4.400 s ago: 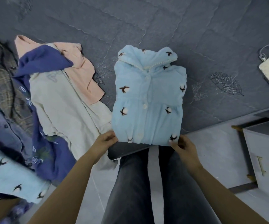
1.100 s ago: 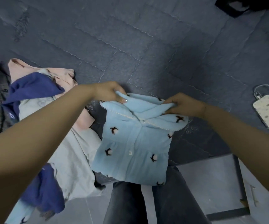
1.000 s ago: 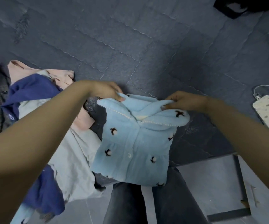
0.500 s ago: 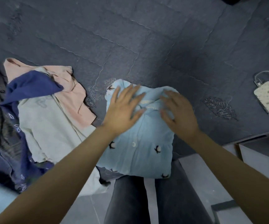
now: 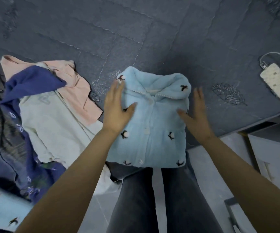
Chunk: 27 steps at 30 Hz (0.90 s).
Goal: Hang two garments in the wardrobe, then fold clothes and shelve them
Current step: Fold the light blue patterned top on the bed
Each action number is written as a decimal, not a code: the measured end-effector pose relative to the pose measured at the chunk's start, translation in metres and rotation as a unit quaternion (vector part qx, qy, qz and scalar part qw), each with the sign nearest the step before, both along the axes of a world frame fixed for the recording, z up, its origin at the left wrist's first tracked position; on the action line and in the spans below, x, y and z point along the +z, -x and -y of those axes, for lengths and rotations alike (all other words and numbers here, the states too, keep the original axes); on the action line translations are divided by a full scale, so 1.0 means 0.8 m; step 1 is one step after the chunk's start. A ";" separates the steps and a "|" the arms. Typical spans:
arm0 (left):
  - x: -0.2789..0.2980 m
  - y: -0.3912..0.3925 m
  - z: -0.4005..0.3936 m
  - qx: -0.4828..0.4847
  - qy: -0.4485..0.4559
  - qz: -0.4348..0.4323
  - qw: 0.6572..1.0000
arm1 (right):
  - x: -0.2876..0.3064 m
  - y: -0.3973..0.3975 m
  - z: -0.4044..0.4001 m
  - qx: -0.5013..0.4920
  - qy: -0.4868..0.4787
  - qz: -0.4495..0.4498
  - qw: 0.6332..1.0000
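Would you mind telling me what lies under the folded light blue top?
The folded top rests on the dark grey bedspread; its near edge overhangs the person's legs. Anything directly beneath is covered.

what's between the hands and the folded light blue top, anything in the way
Nothing visible. The left hand and right hand lie flat and open at the sides of the folded light blue top, with no other garment over it. The clothes pile sits off to the left.

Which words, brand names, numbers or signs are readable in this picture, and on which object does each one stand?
None can be read.
Pale grey-green cotton top: faint outlined mark on the chest, too blurred to read.
Navy blue patterned garment: small white marks, a print, not legible text.
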<state>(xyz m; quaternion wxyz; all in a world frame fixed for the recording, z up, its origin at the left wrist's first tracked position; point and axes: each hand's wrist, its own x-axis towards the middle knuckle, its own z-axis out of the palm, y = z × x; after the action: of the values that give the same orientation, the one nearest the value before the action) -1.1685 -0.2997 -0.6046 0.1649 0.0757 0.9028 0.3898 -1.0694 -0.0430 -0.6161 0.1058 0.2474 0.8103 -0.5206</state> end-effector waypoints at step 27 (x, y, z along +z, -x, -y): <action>0.047 -0.230 -0.018 0.362 -0.398 0.461 0.705 | 0.059 -0.029 -0.029 0.096 0.261 0.208 0.938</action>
<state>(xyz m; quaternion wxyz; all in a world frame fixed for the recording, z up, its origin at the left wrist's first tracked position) -0.9844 -0.2857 -0.5670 0.3611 -0.3878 0.4329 0.7293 -1.0465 -0.0198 -0.5691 0.3823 0.2352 0.6256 -0.6381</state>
